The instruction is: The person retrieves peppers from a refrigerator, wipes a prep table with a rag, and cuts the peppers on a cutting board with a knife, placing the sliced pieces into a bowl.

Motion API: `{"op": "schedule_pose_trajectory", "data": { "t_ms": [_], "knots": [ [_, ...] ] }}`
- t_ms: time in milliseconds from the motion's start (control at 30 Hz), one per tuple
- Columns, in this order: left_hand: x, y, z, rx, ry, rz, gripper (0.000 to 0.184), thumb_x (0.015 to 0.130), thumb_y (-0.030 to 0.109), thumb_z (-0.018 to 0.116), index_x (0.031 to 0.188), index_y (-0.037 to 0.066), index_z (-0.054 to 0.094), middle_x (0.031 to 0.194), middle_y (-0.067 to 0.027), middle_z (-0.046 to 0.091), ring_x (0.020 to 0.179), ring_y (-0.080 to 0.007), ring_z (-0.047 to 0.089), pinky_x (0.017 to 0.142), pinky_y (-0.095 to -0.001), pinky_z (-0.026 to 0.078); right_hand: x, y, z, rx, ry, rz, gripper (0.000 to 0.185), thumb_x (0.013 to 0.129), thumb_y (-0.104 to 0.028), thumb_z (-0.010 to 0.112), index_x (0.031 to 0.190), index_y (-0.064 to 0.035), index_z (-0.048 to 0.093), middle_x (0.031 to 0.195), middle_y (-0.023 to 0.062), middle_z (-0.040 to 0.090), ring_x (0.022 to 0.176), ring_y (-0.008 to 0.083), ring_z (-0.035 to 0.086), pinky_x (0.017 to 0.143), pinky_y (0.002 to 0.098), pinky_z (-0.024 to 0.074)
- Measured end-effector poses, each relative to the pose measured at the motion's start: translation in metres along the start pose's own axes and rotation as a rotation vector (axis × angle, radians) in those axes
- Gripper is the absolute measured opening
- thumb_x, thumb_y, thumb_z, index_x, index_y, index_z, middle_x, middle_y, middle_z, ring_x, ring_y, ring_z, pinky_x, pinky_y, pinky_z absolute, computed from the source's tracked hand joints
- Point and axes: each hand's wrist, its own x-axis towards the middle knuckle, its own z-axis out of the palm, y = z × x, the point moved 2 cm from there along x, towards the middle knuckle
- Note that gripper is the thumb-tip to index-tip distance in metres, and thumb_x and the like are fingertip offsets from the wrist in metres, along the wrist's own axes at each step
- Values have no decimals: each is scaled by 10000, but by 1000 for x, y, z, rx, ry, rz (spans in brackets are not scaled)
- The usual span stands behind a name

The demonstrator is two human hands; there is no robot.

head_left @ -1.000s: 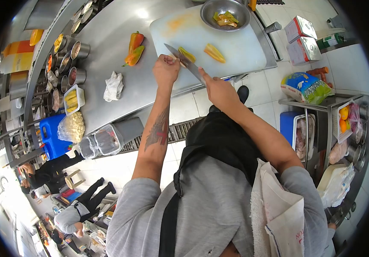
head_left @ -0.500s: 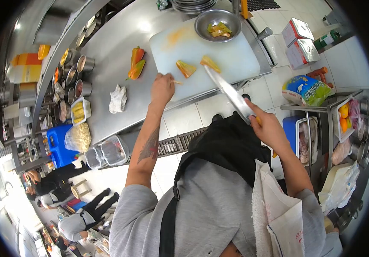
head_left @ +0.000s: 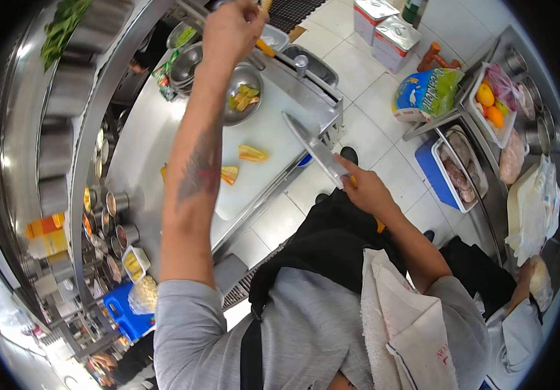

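Observation:
My left hand (head_left: 231, 32) is stretched far out past the board, its fingers closed round a small pale yellow piece (head_left: 266, 5), whose kind I cannot make out. In my right hand (head_left: 366, 192) is a chef's knife (head_left: 312, 146), its blade pointing up and left over the near edge of the white cutting board (head_left: 273, 130). Two cut bell pepper pieces, one yellow (head_left: 252, 153) and one orange (head_left: 228, 174), lie on the board. A steel bowl (head_left: 257, 81) at its far end holds several pepper pieces (head_left: 243, 99). My left forearm hides part of the counter.
Steel bowls (head_left: 186, 65) stand beyond the board, beside a grey bin (head_left: 316, 65). Metal pots (head_left: 117, 203) line the left side. A rack with a fruit basket (head_left: 498, 117) and a blue-and-white tub (head_left: 433, 162) stands right. Another person (head_left: 520, 331) is at lower right.
My left hand has gone from the board's near-left edge to beyond its far end, carrying the small piece. The knife has lifted away from the pepper. The view has turned, and a person appears at right.

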Motion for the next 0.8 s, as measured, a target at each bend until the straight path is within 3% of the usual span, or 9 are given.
{"op": "schedule_pose_trajectory", "data": {
  "t_ms": [33,133,267,367,467,567,667,733,800],
  "knots": [
    [11,-16,18,129,-205,6,367,896,362,782,1132,82,764,921,-101,777,825,-264,744,780,-368,576,-3,-2,-3,5,16,9,572,1016,-182,580,1572,-246,464,893,271,722,810,452,705,809,500,546],
    [-1,-7,-8,73,-98,117,298,904,326,732,1003,47,760,839,-140,760,796,-353,739,727,-415,570,-8,-11,-14,-2,-58,63,585,1008,-198,591,1576,-249,459,888,252,725,819,451,704,788,502,545],
    [-112,-37,-32,-70,-742,-105,153,892,168,719,921,21,751,794,-163,735,703,-277,705,707,-413,559,-18,-7,-16,41,-19,79,517,979,-214,638,1464,-70,531,885,309,706,841,495,691,791,546,544],
    [-253,-130,-10,69,-942,-94,378,821,109,744,1199,89,754,1070,-187,759,1023,-352,710,912,-445,555,-15,9,-8,9,-191,150,453,980,-244,650,1352,-9,544,891,311,709,849,502,693,779,540,545],
    [-342,-137,-16,71,-586,25,498,843,129,757,1337,109,695,1197,-187,726,1118,-368,667,993,-452,531,-22,-9,-13,11,-174,54,418,1009,-259,626,1321,-3,515,873,275,723,846,493,703,764,537,544],
    [-383,-118,-25,0,-461,-341,515,860,149,766,1367,110,679,1238,-183,699,1123,-385,651,1010,-443,528,-24,-59,-12,120,-261,-27,389,1035,-269,602,1295,-3,488,833,260,716,830,497,698,737,554,528],
    [-401,-91,-23,-40,-337,-492,490,862,154,771,1342,103,682,1276,-177,663,1158,-373,628,993,-443,531,-9,-95,11,-153,-372,-111,307,1059,-248,561,1218,4,490,804,268,700,796,507,682,709,588,505],
    [-400,-82,-33,66,46,-489,438,859,158,771,1283,98,684,1245,-166,655,1164,-367,612,962,-445,533,3,-105,31,-416,-332,-249,273,1056,-211,540,1193,21,498,780,276,692,782,502,684,704,614,509],
    [-408,-92,-29,74,-35,-457,411,853,152,772,1250,107,678,1231,-151,650,1163,-358,609,970,-441,529,20,-111,46,-484,-292,-360,266,1050,-200,540,1186,25,504,773,281,688,781,505,683,708,617,517]
  ]
}}
